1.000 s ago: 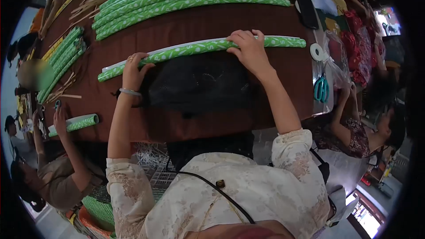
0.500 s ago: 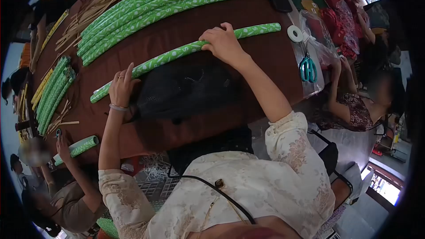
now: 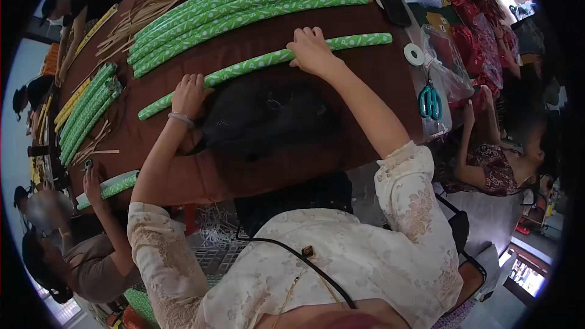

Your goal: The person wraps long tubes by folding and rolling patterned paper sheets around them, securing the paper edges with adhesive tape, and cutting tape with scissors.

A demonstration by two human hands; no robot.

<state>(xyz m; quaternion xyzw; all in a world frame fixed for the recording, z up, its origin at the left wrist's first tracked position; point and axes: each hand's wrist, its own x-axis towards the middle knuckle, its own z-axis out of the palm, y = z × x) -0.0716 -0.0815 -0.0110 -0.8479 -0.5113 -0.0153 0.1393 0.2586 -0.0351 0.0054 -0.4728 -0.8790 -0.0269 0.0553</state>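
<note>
head view: a long green roll [image 3: 262, 61] with white marks lies across the brown table [image 3: 378, 103], running from lower left up to the right. the left hand [image 3: 187, 94] lies on the roll near its left end, palm down, fingers together and curled over the top of it; a bracelet sits at the wrist. the right hand [image 3: 312, 50] lies on the roll right of its middle, palm down, fingers slightly spread and bent over the far side. neither hand lifts the roll; it rests flat on the table. just in front of the roll, between the two arms, is a black mesh bag [image 3: 268, 119]. beyond the roll, apart from it, a stack of green rolls [image 3: 244, 6] lies side by side. a smaller bundle [image 3: 85, 113] lies at the left edge. to the right are a tape ring [image 3: 414, 55], teal scissors [image 3: 430, 101] and a phone [image 3: 393, 3]. a co-worker's hand [image 3: 92, 176] at lower left touches a short roll [image 3: 113, 187].
</note>
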